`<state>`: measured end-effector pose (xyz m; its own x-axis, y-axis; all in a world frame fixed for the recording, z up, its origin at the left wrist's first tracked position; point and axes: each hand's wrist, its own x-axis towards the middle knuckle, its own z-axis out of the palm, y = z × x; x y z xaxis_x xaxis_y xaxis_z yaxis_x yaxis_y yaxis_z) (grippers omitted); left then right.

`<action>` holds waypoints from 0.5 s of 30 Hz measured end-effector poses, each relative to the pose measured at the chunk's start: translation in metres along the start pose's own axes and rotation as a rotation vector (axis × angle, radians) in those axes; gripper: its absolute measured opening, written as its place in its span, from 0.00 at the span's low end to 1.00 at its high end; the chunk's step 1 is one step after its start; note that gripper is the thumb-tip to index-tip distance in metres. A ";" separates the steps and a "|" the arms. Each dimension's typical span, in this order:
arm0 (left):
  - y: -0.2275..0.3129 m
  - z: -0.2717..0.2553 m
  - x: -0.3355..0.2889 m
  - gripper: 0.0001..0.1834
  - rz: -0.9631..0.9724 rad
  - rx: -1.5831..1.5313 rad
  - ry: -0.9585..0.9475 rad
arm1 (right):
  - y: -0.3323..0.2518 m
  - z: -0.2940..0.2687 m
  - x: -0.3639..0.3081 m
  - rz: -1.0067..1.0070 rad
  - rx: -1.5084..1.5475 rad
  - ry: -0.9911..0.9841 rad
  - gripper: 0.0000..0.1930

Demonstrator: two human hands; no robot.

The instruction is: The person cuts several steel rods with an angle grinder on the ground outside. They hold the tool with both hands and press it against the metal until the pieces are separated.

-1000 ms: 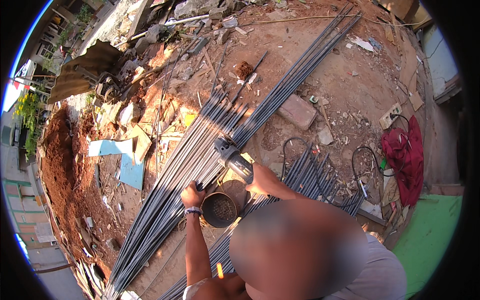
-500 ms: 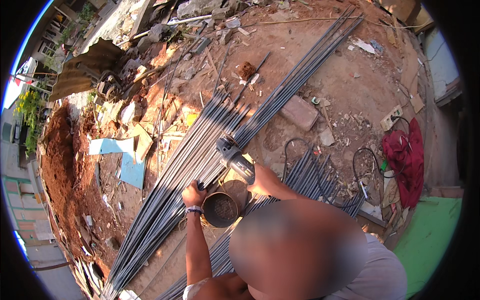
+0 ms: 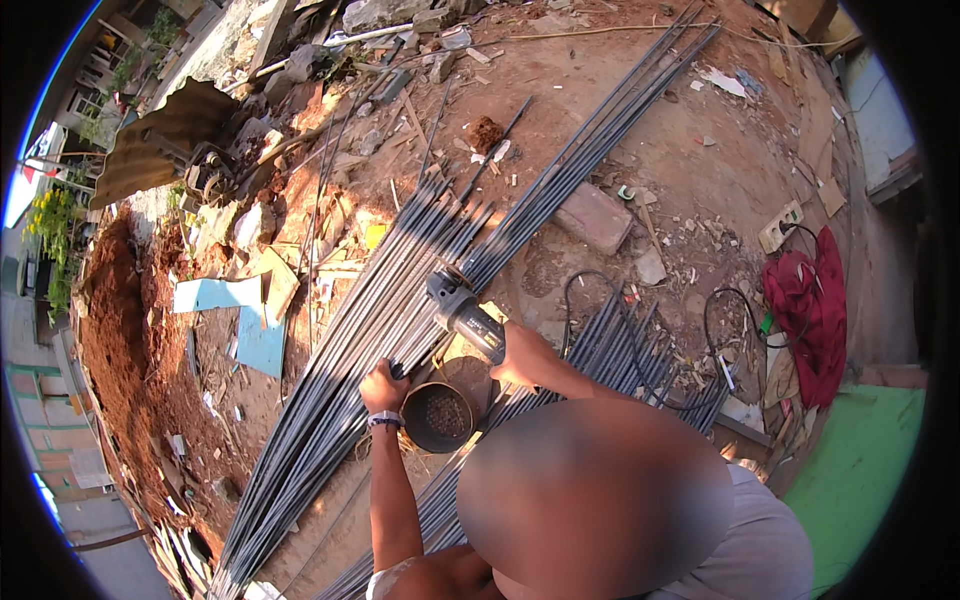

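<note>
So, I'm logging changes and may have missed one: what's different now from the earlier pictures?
Nothing visibly moved, was taken or let go; only the whole view shifted slightly. The right hand still holds the grinder over the rods, the left hand stays on them, and the bucket sits as before.

Uneven reddish-brown earth (image 3: 690, 200) makes up the outdoor ground, littered with pale scraps (image 3: 723, 82). A long bundle of grey metal rods (image 3: 330, 400) lies diagonally across it, from lower left toward upper right, with a second stack of rods (image 3: 600, 345) to its right. A pinkish rectangular block (image 3: 594, 217) rests just beside the long bundle. At far right lie a pale power strip (image 3: 781, 227) and a crumpled dark red cloth (image 3: 805, 310); at left, light-blue panel pieces (image 3: 262, 340) and a mound of loose soil (image 3: 118, 310)
</note>
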<state>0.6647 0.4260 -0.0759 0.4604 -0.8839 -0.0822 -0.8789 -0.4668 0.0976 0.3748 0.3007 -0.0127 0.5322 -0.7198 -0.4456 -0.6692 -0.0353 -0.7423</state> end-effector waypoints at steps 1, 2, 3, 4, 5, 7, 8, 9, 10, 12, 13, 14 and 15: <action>0.000 0.000 0.000 0.15 0.008 0.002 0.010 | 0.000 0.001 0.001 0.002 0.007 -0.002 0.30; -0.001 0.000 0.000 0.15 0.015 0.005 0.020 | 0.001 0.002 0.001 -0.008 0.006 0.011 0.30; 0.000 0.000 0.000 0.14 0.022 0.006 0.027 | 0.002 0.002 0.001 -0.015 0.005 0.021 0.29; 0.001 -0.001 0.000 0.15 0.016 0.013 0.014 | 0.003 0.003 0.001 -0.022 0.003 0.031 0.29; 0.002 -0.001 0.000 0.15 0.009 0.019 0.001 | 0.003 0.003 0.001 -0.009 -0.002 0.021 0.29; 0.003 -0.002 0.001 0.15 0.004 0.021 -0.007 | 0.001 -0.001 0.001 0.012 -0.016 0.005 0.29; 0.003 -0.003 0.000 0.15 0.007 0.017 -0.005 | 0.001 -0.001 0.002 0.009 -0.007 0.003 0.29; 0.004 -0.004 0.000 0.15 0.010 0.013 -0.005 | 0.002 0.000 0.002 0.007 0.003 0.001 0.29; 0.005 -0.004 0.000 0.15 0.014 0.012 -0.001 | 0.003 0.001 0.002 0.005 0.012 0.000 0.29; 0.005 -0.004 -0.001 0.15 0.016 0.013 0.006 | 0.003 0.000 0.003 0.009 -0.006 -0.007 0.29; 0.004 -0.004 -0.001 0.16 0.014 0.014 0.013 | 0.002 0.001 0.003 0.010 -0.015 -0.012 0.29; 0.003 -0.003 -0.001 0.16 0.013 0.015 0.021 | 0.001 0.000 0.003 0.011 -0.013 -0.012 0.29; 0.003 -0.002 -0.001 0.16 0.011 0.014 0.030 | -0.002 -0.001 0.002 0.011 -0.013 -0.011 0.29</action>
<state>0.6623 0.4257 -0.0732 0.4544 -0.8893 -0.0513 -0.8854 -0.4572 0.0840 0.3764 0.2986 -0.0115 0.5308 -0.7122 -0.4594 -0.6815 -0.0364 -0.7309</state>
